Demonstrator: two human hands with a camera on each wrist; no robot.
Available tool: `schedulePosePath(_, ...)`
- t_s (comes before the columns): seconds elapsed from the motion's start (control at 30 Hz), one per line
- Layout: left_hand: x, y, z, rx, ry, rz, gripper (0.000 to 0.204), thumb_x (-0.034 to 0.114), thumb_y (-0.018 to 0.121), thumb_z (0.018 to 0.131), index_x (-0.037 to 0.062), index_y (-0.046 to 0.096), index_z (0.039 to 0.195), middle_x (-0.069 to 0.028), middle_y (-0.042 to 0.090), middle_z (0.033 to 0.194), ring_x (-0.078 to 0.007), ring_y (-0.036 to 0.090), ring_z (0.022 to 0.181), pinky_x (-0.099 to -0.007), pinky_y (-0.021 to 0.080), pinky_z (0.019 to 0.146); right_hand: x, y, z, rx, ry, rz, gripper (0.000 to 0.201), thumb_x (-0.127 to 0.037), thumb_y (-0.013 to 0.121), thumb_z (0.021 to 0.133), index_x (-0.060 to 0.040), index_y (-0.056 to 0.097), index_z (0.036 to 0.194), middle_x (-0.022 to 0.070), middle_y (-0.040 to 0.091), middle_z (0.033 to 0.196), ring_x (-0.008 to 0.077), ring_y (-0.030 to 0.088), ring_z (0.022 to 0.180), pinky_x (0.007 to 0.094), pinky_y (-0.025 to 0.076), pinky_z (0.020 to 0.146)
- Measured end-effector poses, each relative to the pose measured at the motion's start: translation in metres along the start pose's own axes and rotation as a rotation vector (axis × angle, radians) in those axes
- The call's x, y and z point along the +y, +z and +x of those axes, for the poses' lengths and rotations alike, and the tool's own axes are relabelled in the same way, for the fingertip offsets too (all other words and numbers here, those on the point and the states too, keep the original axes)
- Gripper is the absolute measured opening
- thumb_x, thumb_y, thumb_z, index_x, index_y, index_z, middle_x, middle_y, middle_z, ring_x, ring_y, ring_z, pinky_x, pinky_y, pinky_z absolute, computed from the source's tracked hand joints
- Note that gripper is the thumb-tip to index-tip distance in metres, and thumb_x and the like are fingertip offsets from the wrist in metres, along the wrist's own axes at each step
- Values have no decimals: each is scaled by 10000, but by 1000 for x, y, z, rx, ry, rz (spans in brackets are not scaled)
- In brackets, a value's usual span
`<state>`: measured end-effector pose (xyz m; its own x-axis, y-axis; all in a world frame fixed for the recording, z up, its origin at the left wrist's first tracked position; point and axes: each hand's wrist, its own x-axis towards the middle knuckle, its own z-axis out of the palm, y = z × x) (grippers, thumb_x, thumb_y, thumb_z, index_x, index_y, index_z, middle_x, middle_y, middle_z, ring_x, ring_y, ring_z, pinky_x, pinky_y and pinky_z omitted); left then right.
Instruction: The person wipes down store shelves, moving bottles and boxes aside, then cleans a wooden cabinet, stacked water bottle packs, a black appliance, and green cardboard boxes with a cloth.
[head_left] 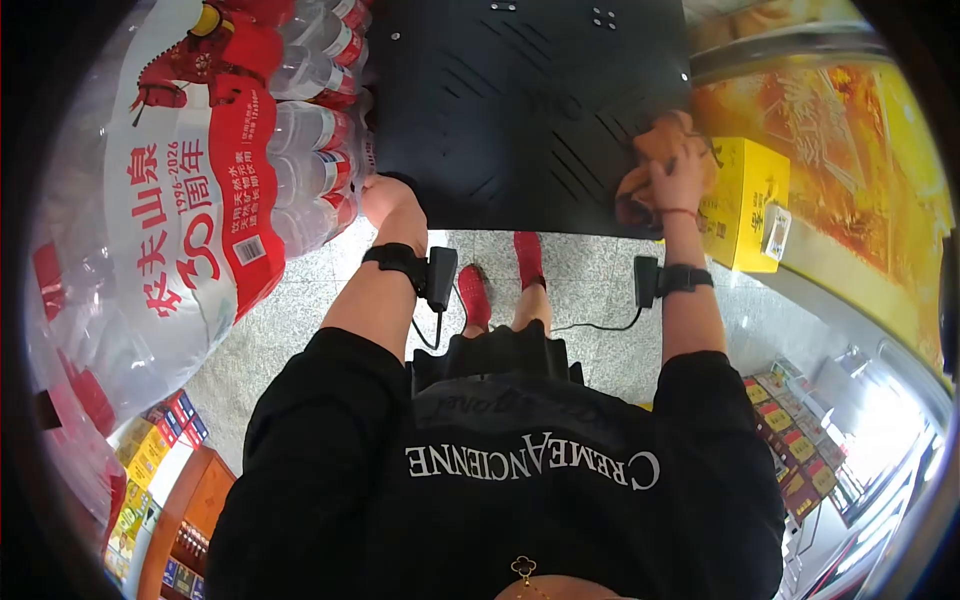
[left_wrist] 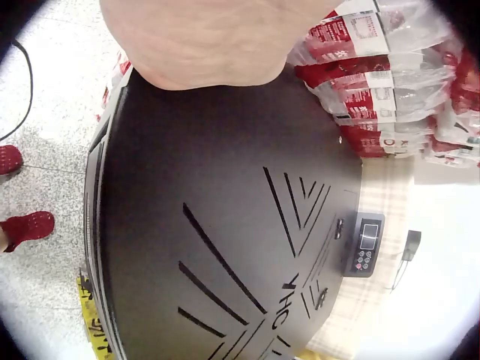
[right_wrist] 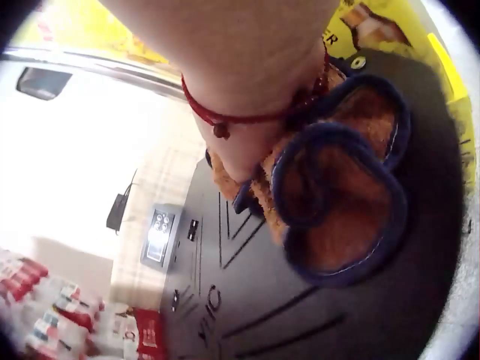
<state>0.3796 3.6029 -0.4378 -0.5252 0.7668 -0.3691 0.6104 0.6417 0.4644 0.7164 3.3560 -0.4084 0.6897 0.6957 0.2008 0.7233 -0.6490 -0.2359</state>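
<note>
A black panel (head_left: 520, 130) with slanted grooves lies in front of me. On its right near corner my right hand (head_left: 680, 185) grips a bunched orange-brown cloth (head_left: 668, 140). Close by in the right wrist view, the cloth's dark blue edging (right_wrist: 401, 202) curls into loops against the panel. My left hand (head_left: 392, 203) is at the panel's left near corner, beside the wrapped bottles; its fingers are hidden. In the left wrist view only the base of that hand (left_wrist: 210, 45) shows, over the panel's edge.
Shrink-wrapped water bottles (head_left: 315, 150) stand along the left side. A yellow box (head_left: 745, 205) sits right of the panel, before a larger yellow printed case (head_left: 840, 150). A small keypad unit with a display (left_wrist: 365, 245) is at the panel's far edge. Speckled floor (head_left: 600, 270) shows below.
</note>
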Motion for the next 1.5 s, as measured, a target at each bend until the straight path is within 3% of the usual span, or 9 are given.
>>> schedulePosePath(0.1, 7, -11, -6, -18, 30, 8, 513, 320, 298, 917, -56, 643, 977, -256, 635, 1016, -412, 621, 907, -461, 492, 808, -54, -9, 30, -85, 371, -142, 551, -296, 679, 687, -56, 562, 1169, 156, 478, 1299, 355, 467, 1165, 469, 392, 957)
schedulePosePath(0.17, 13, -11, -8, -28, -50, -14, 516, 320, 300, 914, -58, 648, 957, -259, 640, 992, -409, 628, 886, -465, 493, 799, -90, -3, 17, 57, 110, -350, 531, -313, 661, 692, -76, 574, 1159, 137, 478, 1295, 355, 470, 1154, 496, 397, 935)
schedulePosePath(0.37, 10, -1, 1, 13, -269, -143, 529, 339, 313, 902, -62, 657, 932, -258, 645, 980, -398, 635, 877, -464, 497, 784, -231, -10, -29, -493, -535, 160, 522, -274, 699, 658, -159, 580, 1153, 50, 474, 1281, 282, 443, 1193, 594, 292, 993)
schedulePosePath(0.5, 16, -7, -7, 16, -214, -100, 545, 352, 306, 896, -64, 654, 953, -258, 642, 991, -403, 632, 885, -467, 494, 788, -213, -3, -17, -441, -781, 410, 514, -249, 705, 637, -158, 597, 1131, 34, 489, 1266, 267, 422, 1231, 571, 267, 1019)
schedulePosePath(0.8, 31, -15, -17, 42, -277, 33, 551, 373, 315, 890, -52, 658, 964, -243, 649, 989, -404, 630, 891, -465, 489, 804, -10, 35, 162, -154, -38, -53, 585, -363, 658, 735, -158, 528, 1266, 59, 451, 1358, 287, 418, 1252, 514, 369, 979)
schedulePosePath(0.87, 18, -6, -6, 88, -239, 58, 544, 382, 328, 889, -39, 663, 970, -235, 654, 981, -396, 634, 890, -465, 490, 808, -41, 28, 175, -143, 144, -128, 566, -391, 636, 761, -197, 517, 1280, 40, 433, 1380, 263, 412, 1261, 525, 351, 991)
schedulePosePath(1.03, 13, -3, -5, 125, -211, 65, 517, 376, 344, 887, -14, 674, 966, -227, 658, 974, -383, 640, 883, -461, 496, 800, -149, 27, 136, -289, -52, -61, 520, -355, 616, 759, -169, 536, 1238, 69, 446, 1342, 282, 367, 1288, 594, 308, 981)
schedulePosePath(1.3, 13, -1, -1, 176, -220, 140, 491, 381, 374, 875, 6, 689, 913, -222, 665, 921, -393, 643, 841, -460, 505, 777, -211, 18, 42, -477, -983, 454, 473, -288, 683, 672, -157, 590, 1117, 27, 493, 1249, 252, 399, 1248, 548, 298, 985)
schedulePosePath(1.5, 21, -8, -14, 201, -166, 93, 502, 384, 365, 883, -7, 677, 920, -259, 643, 921, -438, 614, 861, -480, 481, 802, -122, 17, 193, -316, -580, 56, 483, -182, 661, 657, -108, 606, 1132, 126, 524, 1245, 313, 489, 1163, 440, 401, 955)
